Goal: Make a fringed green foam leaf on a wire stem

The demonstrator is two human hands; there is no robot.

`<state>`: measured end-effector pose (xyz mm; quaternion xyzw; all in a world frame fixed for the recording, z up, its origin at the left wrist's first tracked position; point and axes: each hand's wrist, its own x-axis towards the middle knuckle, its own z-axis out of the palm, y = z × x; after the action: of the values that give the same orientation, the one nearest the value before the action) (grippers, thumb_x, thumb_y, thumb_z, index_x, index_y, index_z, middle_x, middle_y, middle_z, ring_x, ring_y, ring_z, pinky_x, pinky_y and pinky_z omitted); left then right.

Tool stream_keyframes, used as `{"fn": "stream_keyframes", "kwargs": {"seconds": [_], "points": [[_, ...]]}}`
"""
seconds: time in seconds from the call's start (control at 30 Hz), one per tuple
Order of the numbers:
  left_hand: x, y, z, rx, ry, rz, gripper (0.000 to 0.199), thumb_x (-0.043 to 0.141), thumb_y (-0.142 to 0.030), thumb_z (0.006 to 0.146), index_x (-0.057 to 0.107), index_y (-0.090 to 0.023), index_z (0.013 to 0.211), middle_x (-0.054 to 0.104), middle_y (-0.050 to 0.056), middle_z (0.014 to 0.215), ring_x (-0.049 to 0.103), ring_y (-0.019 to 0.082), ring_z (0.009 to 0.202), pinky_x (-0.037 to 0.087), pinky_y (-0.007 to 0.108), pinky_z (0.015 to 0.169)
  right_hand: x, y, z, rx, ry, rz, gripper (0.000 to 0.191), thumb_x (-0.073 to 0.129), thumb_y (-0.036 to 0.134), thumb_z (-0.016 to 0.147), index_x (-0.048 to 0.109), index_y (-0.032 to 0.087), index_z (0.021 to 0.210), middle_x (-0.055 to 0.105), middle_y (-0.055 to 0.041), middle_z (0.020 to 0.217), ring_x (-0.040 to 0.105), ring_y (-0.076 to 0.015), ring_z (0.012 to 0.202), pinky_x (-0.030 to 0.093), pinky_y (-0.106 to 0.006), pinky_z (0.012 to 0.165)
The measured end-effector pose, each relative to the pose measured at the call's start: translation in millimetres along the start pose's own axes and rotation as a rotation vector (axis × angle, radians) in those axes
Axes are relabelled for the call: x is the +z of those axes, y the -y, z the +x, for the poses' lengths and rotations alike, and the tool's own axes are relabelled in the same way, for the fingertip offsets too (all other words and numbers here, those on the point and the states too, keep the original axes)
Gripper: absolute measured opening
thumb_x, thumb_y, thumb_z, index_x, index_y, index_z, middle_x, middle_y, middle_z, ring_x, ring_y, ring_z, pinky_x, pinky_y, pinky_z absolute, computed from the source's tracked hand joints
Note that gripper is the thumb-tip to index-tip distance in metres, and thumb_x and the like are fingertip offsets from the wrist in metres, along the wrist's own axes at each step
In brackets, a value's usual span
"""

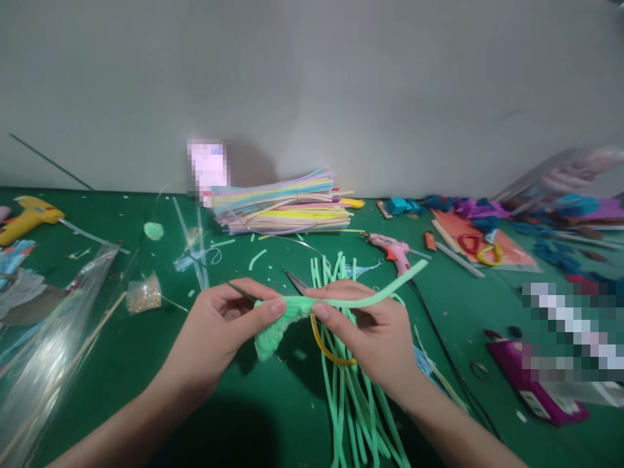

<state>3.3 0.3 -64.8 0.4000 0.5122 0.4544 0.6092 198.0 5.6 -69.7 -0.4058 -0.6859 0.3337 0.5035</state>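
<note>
My left hand (229,318) pinches the left end of a fuzzy light green piece (273,331), which is folded in rows and hangs below the fingertips. A dark thin stem pokes out between the left fingers. My right hand (370,325) pinches the same piece at its right end, and a long light green strip (400,284) runs from there up to the right. Scissors (327,351) with a yellow handle lie by the right hand, partly hidden by it. Under that hand spreads a bundle of light green strips (361,416) on the green table (214,416).
Bundled pastel strips (287,208) lie at the back. A pink glue gun (394,252) stands right of centre, its black cord running toward me. To the left are a yellow glue gun (32,218), plastic sleeves (63,344) and a bead bag (145,294).
</note>
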Motion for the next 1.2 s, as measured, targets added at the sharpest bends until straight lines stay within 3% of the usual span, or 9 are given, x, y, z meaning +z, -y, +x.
{"fn": "stream_keyframes", "kwargs": {"seconds": [0.17, 0.37, 0.57, 0.67, 0.73, 0.8, 0.9, 1.03, 1.2], "points": [[-0.4, 1, -1, 0.025, -0.040, 0.044, 0.021, 0.085, -0.033, 0.069, 0.072, -0.018, 0.076, 0.068, -0.002, 0.066, 0.057, 0.008, 0.061, 0.046, 0.016, 0.057, 5, 0, -3, -0.062, -0.103, -0.071, 0.014, 0.070, 0.015, 0.082, 0.077, 0.026, 0.089, 0.079, -0.0012, 0.085, 0.072, -0.0182, 0.075, 0.060, -0.033, 0.070], [1.4, -3, -4, 0.043, -0.029, 0.263, 0.023, 0.079, -0.040, 0.073, 0.072, -0.017, 0.076, 0.068, 0.002, 0.066, 0.053, 0.011, 0.052, 0.040, 0.020, 0.045, 7, 0, -5, -0.231, -0.113, -0.301, 0.018, 0.064, 0.009, 0.085, 0.076, 0.021, 0.093, 0.079, -0.0042, 0.087, 0.072, -0.0183, 0.075, 0.058, -0.032, 0.070], [3.4, -5, -4, 0.223, -0.081, 0.414, 0.016, 0.075, -0.034, 0.076, 0.074, -0.018, 0.073, 0.073, 0.004, 0.078, 0.062, 0.016, 0.066, 0.048, 0.024, 0.057, 8, -13, -14, -0.372, -0.078, -0.633, 0.033, 0.062, 0.010, 0.087, 0.068, 0.019, 0.118, 0.077, -0.0087, 0.102, 0.070, -0.0227, 0.087, 0.055, -0.038, 0.078], [-2.1, -9, -1, 0.192, -0.107, 0.403, 0.019, 0.076, -0.037, 0.076, 0.073, -0.018, 0.076, 0.067, 0.001, 0.069, 0.054, 0.012, 0.056, 0.041, 0.022, 0.050, 9, -12, -15, -0.211, 0.073, -0.437, 0.044, 0.051, 0.011, 0.092, 0.058, 0.021, 0.134, 0.067, -0.0103, 0.126, 0.062, -0.0241, 0.111, 0.052, -0.043, 0.093], [-7.1, -12, 1, 0.159, -0.089, 0.345, 0.020, 0.077, -0.039, 0.077, 0.072, -0.019, 0.077, 0.063, -0.001, 0.065, 0.050, 0.010, 0.054, 0.038, 0.020, 0.049, 8, -9, -11, 0.007, 0.123, -0.179, 0.037, 0.048, 0.019, 0.096, 0.062, 0.024, 0.129, 0.066, -0.0088, 0.127, 0.061, -0.0231, 0.113, 0.053, -0.042, 0.093], [-11.0, -13, 2, 0.150, -0.051, 0.261, 0.020, 0.078, -0.038, 0.077, 0.071, -0.019, 0.078, 0.061, -0.002, 0.067, 0.049, 0.009, 0.058, 0.039, 0.019, 0.053, 7, -8, -5, 0.276, 0.120, 0.156, 0.028, 0.052, 0.031, 0.096, 0.069, 0.024, 0.117, 0.073, -0.0078, 0.110, 0.067, -0.0205, 0.096, 0.057, -0.036, 0.079], [-12.6, -11, 2, 0.123, 0.017, 0.171, 0.018, 0.079, -0.036, 0.077, 0.070, -0.019, 0.077, 0.062, -0.002, 0.070, 0.050, 0.009, 0.062, 0.040, 0.018, 0.057, 6, -10, 3, 0.580, 0.139, 0.649, 0.032, 0.058, 0.046, 0.092, 0.074, 0.021, 0.106, 0.072, -0.0058, 0.084, 0.064, -0.0141, 0.069, 0.053, -0.025, 0.058], [-10.5, -9, 0, 0.076, 0.067, 0.174, 0.020, 0.079, -0.036, 0.077, 0.070, -0.018, 0.075, 0.063, -0.002, 0.070, 0.050, 0.009, 0.063, 0.040, 0.019, 0.058, 11, -15, 3, 0.634, 0.169, 0.922, 0.031, 0.068, 0.046, 0.086, 0.075, 0.023, 0.106, 0.066, -0.0019, 0.074, 0.060, -0.0107, 0.065, 0.050, -0.020, 0.054], [-9.6, -11, -1, 0.077, 0.020, 0.174, 0.020, 0.079, -0.036, 0.076, 0.070, -0.019, 0.077, 0.064, -0.002, 0.070, 0.053, 0.009, 0.064, 0.042, 0.018, 0.061, 18, -17, -4, 0.574, 0.177, 0.904, 0.029, 0.077, 0.039, 0.080, 0.076, 0.024, 0.104, 0.070, -0.0025, 0.080, 0.062, -0.0097, 0.072, 0.051, -0.020, 0.064]]}}
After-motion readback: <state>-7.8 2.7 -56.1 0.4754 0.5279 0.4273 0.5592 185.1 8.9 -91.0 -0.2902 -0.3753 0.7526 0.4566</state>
